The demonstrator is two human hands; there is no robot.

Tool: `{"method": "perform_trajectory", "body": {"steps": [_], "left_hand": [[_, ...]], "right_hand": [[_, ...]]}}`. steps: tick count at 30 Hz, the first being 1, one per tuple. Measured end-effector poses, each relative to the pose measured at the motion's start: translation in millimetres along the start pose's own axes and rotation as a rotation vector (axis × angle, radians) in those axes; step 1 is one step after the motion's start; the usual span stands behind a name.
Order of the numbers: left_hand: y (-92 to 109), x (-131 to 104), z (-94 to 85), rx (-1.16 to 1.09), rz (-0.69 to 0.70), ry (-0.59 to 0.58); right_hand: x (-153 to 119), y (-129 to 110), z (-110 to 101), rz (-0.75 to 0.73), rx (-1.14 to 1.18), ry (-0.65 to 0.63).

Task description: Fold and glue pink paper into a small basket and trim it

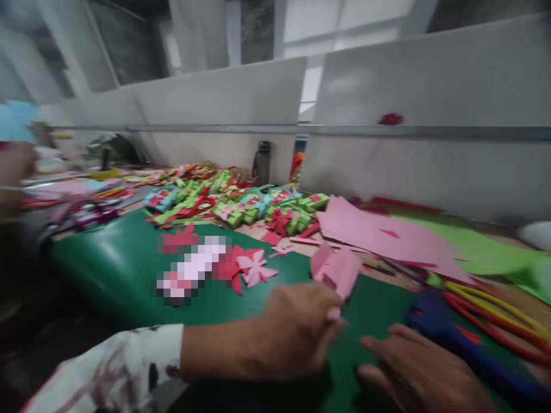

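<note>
While the left hand (301, 330) is gripping the pink folded piece (344, 267), fingers curled tight at its near end, the right hand (424, 367) is hovering just right of it, fingers loosely spread, apparently holding nothing; its palm side isn't showing. The pink folded piece is sticking up past the fist, over the green mat (107, 246).

Progress as far as visible: a pink flower (257, 268) and a red flower (236, 275) are lying cut out on the mat, seemingly overlapping. A pile of green, red and blue pieces (249, 206) is sitting behind, many looking assembled. The held piece is looking shaped but not attached to anything. Pink sheets (370, 229) and a green sheet (482, 246) are lying at right, apparently mostly uncut. A blue tool (447, 338) is lying beside the right hand; contact is unclear.
</note>
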State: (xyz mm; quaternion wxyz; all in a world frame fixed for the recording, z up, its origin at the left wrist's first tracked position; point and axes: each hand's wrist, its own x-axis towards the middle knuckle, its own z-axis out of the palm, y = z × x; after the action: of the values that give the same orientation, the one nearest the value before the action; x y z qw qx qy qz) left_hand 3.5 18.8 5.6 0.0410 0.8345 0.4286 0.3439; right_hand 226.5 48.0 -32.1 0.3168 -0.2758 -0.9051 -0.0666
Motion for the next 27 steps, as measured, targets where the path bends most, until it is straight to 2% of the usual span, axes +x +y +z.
{"method": "perform_trajectory", "body": {"steps": [1, 3, 5, 9, 12, 15, 19, 23, 27], "left_hand": [[-5, 9, -1.0, -0.068, -0.132, 0.000], [-17, 29, -1.7, -0.177, -0.358, -0.016], [-30, 49, 1.1, -0.271, -0.507, -0.059], [-45, 73, 16.6, -0.338, -0.562, -0.153], [-49, 83, 31.4, -0.384, -0.614, -0.184], [-51, 91, 44.7, -0.445, -0.680, -0.214], [-52, 97, 53.9, -0.552, -0.727, -0.300], [-44, 96, 52.0, -0.617, -0.730, -0.366], [-34, 90, 43.4, -0.693, -0.741, -0.460]], "right_hand": [[0, 5, -9, -0.022, -0.011, -0.080], [2, 15, -24, 0.080, -0.090, -0.073], [7, 23, -34, 0.232, -0.079, -0.097], [21, 33, -37, 0.639, 0.229, -0.203], [26, 34, -30, 0.789, 0.515, -0.204], [27, 35, -22, 0.873, 0.671, -0.199], [30, 32, -19, 0.884, 0.669, -0.207], [36, 25, -19, 0.930, 0.655, -0.258], [38, 19, -14, 0.971, 0.744, -0.212]]}}
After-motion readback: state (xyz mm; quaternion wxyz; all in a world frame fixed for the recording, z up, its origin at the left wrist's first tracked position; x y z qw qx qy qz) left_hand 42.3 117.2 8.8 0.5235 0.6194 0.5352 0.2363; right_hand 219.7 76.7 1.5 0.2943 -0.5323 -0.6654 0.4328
